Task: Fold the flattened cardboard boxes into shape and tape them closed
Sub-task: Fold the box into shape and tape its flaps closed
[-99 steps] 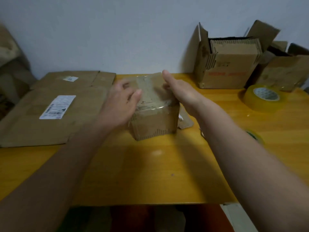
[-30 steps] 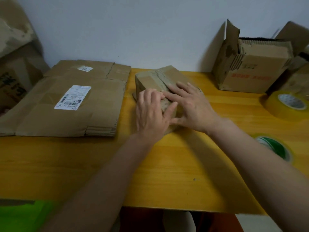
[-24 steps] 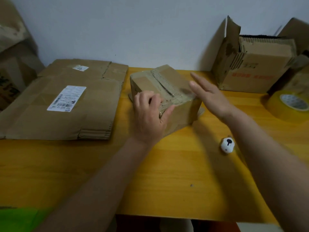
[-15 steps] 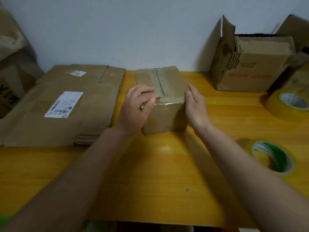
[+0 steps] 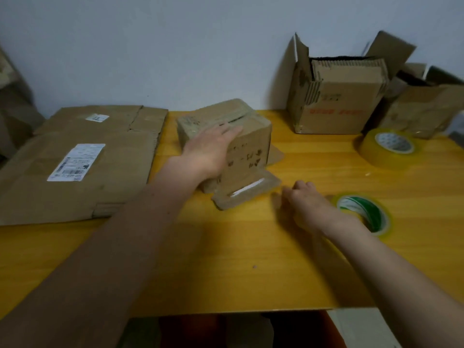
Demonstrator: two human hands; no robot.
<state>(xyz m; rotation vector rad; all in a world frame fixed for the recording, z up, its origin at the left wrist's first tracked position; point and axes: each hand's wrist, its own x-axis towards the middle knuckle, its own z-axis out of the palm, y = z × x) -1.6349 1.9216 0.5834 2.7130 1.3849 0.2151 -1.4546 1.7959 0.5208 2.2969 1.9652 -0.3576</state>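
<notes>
Yellow-orange wood grain runs across the bench (image 5: 226, 259), which stands against a plain pale wall (image 5: 175, 46). On its left part lies a stack of flattened cardboard (image 5: 82, 177) bearing a white shipping label (image 5: 76, 162) with a barcode, the print too small to read, and a smaller white sticker (image 5: 97, 118) farther back. Near the middle sits the small folded box (image 5: 241, 146), tilted, with dark blurred marks on its near face and a taped flap splayed onto the bench. The left hand (image 5: 213, 149) lies flat on it, fingers straight. The right hand (image 5: 308, 204) rests on the bench just right of the flap, fingers loosely curled, holding nothing. Beside it lies a green-cored tape roll (image 5: 364, 213); a larger yellowish tape roll (image 5: 389, 146) sits farther back. An open carton (image 5: 336, 106) by the wall carries red lettering, unreadable, with another open box (image 5: 424, 106) at its right.
</notes>
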